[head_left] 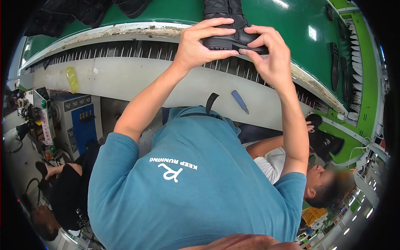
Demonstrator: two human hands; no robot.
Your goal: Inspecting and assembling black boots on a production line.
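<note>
At the near edge of the green work surface a black boot [225, 11] lies between my two hands. My left hand [199, 45] is closed on its left side, with fingers on the upper and the thumb along the sole edge. On the other side my right hand [271, 54] grips the boot, its thumb and fingers pinching near the sole edge. The far end of the boot is cut off by the picture's top. On the pale ledge nearer to me lie a blue-handled knife [238, 100] and a black strip [211, 102].
More black boots [89, 14] stand at the far left. Black shoe soles [334, 66] lie at the right, beside a green rack [367, 83]. Crumpled yellow plastic [72, 79] rests on the ledge's left. People sit at both sides; a hand [309, 126] at right is near dark pieces.
</note>
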